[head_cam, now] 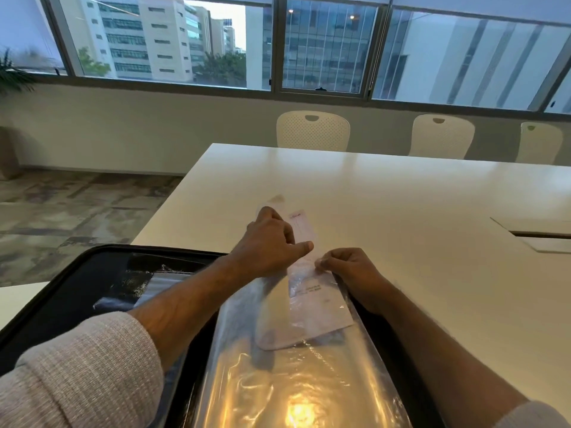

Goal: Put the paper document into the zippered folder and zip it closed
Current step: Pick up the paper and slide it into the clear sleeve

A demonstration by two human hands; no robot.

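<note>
White table [401, 193] fills centre and right of frame. Black zip folder [77, 288] open at lower left, hanging over table edge. Clear sleeve [278, 381] lies on folder, lower centre, glare on it. Paper [318, 307] half in sleeve, top end sticking out toward mid-frame. L hand [272, 242] on paper's upper part, fingers curled round it, thumb out. R hand [349, 267] just beside, fingers pinched on sleeve mouth edge. 3 chairs [312, 131] upper right.
</note>
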